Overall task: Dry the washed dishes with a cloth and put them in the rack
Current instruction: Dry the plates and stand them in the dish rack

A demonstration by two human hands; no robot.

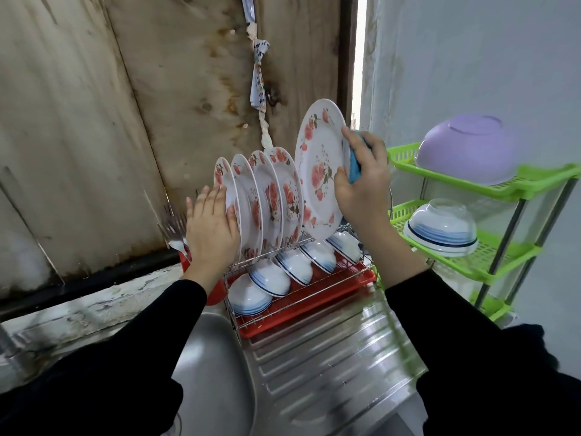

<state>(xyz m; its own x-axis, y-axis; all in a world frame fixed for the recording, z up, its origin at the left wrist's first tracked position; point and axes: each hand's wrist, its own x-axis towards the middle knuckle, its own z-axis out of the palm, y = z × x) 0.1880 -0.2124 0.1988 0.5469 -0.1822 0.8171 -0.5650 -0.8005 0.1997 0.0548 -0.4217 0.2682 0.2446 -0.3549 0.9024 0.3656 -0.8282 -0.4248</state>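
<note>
Plate, flowered and stood on edge, is at the right end of the rack, its lower rim down among the wires above the bowls; whether it sits in a slot yet I cannot tell. The right hand grips it at the right rim, fingers curled over the edge and thumb on the face, with the blue cloth bunched between palm and plate. The left hand lies flat against the leftmost of the four racked plates, fingers straight, seemingly steadying the row; it holds nothing.

The plate looks stiff, smooth and glazed; likely light enough for one hand, but brittle and slick if any damp remains. The rim is the place to hold it, thumb in front and fingers behind; the cloth under the palm should add grip. It is best lowered slowly, kept parallel to its neighbour; a knock against that plate or the wires could chip it. The drying seems done, and seating the plate is the step in hand. Forks stand in a holder left of the rack; a green shelf to the right carries more bowls.
</note>
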